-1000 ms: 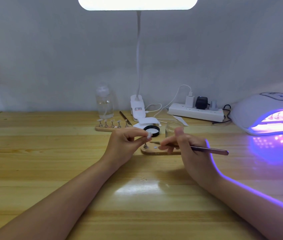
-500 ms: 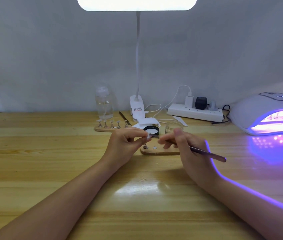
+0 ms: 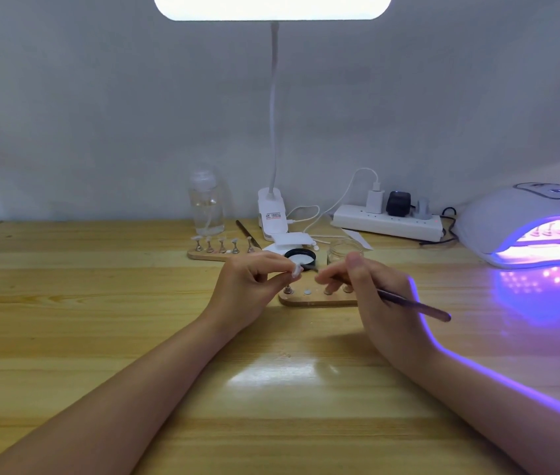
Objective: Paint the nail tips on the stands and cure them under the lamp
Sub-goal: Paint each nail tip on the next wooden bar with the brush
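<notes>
My left hand (image 3: 249,286) pinches a small stand with a pale nail tip (image 3: 296,270) just above the near wooden base (image 3: 312,299). My right hand (image 3: 371,286) grips a thin brush (image 3: 412,305), its bristle end pointing left toward the nail tip and its handle sticking out to the right. One stand (image 3: 288,289) remains upright at the base's left end. A second wooden base (image 3: 210,256) behind holds several stands with nail tips. The curing lamp (image 3: 528,224) glows purple at the right, with stands inside it.
A black-rimmed lid with white content (image 3: 300,258) and a small glass jar (image 3: 342,251) sit just behind my hands. A clear bottle (image 3: 205,207), a desk lamp clip (image 3: 271,214), a power strip (image 3: 388,221) and cables line the wall.
The brush handle has dipped lower on the right and its tip has swung closer to the nail tip in my left hand. My left hand has barely moved.
</notes>
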`<state>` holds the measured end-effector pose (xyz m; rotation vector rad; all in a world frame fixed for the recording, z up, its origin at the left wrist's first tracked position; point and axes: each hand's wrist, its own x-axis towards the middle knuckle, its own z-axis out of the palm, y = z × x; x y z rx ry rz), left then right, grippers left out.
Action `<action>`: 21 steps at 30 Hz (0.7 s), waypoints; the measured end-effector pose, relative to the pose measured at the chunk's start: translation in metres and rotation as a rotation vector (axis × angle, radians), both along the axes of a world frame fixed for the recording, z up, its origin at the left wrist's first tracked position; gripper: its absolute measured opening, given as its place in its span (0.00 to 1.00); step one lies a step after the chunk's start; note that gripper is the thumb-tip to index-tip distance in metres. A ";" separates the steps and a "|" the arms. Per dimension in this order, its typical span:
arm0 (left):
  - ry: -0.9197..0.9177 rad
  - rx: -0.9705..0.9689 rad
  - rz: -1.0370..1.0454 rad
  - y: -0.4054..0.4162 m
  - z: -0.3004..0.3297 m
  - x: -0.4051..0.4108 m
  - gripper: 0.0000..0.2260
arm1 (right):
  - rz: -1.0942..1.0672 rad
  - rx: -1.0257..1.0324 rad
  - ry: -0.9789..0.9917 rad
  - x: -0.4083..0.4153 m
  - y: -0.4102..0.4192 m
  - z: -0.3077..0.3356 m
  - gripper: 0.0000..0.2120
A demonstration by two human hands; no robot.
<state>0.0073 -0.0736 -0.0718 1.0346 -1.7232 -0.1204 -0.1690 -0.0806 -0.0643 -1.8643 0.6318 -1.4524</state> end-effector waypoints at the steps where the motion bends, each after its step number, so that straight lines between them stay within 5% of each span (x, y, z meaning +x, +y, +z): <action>1: -0.006 -0.001 0.002 0.000 0.000 0.000 0.08 | 0.014 0.015 0.000 0.000 0.000 0.000 0.18; 21: -0.008 0.029 0.031 0.003 0.000 -0.003 0.06 | -0.012 0.015 -0.019 0.000 0.001 0.000 0.17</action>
